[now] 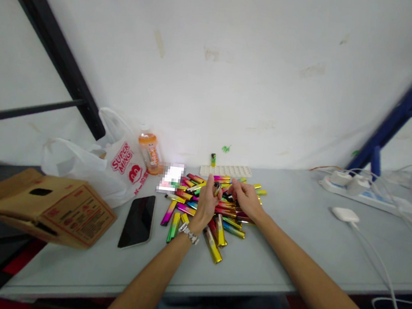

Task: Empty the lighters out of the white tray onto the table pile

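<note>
A heap of shiny lighters (212, 244) in yellow, green, red, purple and blue lies loose on the grey table. My left hand (206, 203), with a metal watch at its wrist, is closed around a lighter (217, 189) whose dark end shows at the fingers. Just to the right, my right hand (248, 200) is over the heap with its fingers bent and pinched together. What they hold, if anything, is hidden. Behind both hands lies a white tray with rows of small holes (236, 171). One yellow-green lighter (213, 160) stands upright at its left part.
To the left are a dark phone (138, 221), an open cardboard box (76, 214), a white plastic bag (114, 174) and an orange drink bottle (150, 153). On the right lie a power strip (368, 195) and a white charger (345, 214) with its cable. A wall rises behind.
</note>
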{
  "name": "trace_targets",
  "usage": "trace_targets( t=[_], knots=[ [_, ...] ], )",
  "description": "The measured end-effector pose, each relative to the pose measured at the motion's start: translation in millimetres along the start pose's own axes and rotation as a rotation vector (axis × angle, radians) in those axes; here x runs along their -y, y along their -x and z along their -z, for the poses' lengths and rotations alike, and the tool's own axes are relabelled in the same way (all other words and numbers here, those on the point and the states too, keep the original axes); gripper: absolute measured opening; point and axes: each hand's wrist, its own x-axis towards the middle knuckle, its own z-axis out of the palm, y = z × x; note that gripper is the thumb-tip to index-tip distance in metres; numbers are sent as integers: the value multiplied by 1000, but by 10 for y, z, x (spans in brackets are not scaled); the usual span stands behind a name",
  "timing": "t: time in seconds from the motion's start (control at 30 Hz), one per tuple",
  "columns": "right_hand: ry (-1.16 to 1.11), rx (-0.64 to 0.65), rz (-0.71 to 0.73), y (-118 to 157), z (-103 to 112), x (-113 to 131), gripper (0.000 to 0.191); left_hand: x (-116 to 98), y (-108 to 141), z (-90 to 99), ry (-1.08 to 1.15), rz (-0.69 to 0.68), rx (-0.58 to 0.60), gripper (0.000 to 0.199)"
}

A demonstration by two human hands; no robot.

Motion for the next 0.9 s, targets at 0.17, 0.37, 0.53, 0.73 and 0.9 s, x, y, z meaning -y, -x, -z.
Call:
trace_targets(
  t=[0.17,0.37,0.53,0.73,0.9],
  knots=[
    [4,4,1,-4,0,-28,68,-51,30,3,127,27,-3,67],
    [-7,17,-6,-3,-5,-46,70,0,-15,29,28,48,-2,66],
    [-25,22,-14,7,-20,-23,69,6,-45,12,-146,-34,-68,55],
    [-18,35,-9,16,-21,-6,69,-6,-31,-6,-133,-51,-61,46],
    [-5,-4,67,32,2,67,57,1,-20,2,-110,-22,-49,56]
  ],
)
